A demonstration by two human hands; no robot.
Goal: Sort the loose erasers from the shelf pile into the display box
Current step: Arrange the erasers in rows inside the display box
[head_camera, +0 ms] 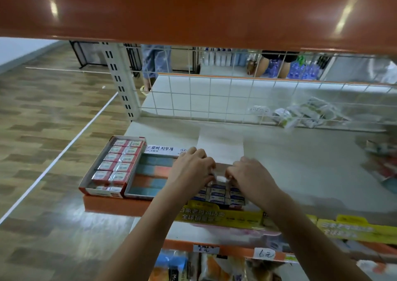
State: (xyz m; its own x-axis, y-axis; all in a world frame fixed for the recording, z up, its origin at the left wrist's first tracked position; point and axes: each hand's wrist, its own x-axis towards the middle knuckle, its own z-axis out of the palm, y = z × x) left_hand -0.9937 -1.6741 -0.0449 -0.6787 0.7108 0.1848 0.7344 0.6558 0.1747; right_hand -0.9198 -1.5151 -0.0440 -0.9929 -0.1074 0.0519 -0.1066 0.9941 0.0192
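**Both hands at the display box, rows filling up**

Both hands meet over the display box [223, 213] at the shelf's front edge. The left hand [191, 169] and the right hand [250, 174] have their fingers curled down toward one small white eraser [221, 179] between them — they seem to be pinching or pressing it into place at the back of the box, though the fingertips hide the exact contact.

Below the hands, blue-and-white wrapped erasers [218, 193] stand packed in neat rows inside the box, touching one another. By this view the near rows look full, and the piece now being seated goes into the row behind them.

As for what is left: a blurred heap of loose packets [380, 164] lies on the shelf [300, 151] well to the right, which may be the pile still to sort — too smeared to say for certain. So the job looks well under way, not finished.

To the left sit a red-and-white box of erasers [116, 164] and, just beside it, a tray of blue-and-orange erasers [153, 174], neither touched.
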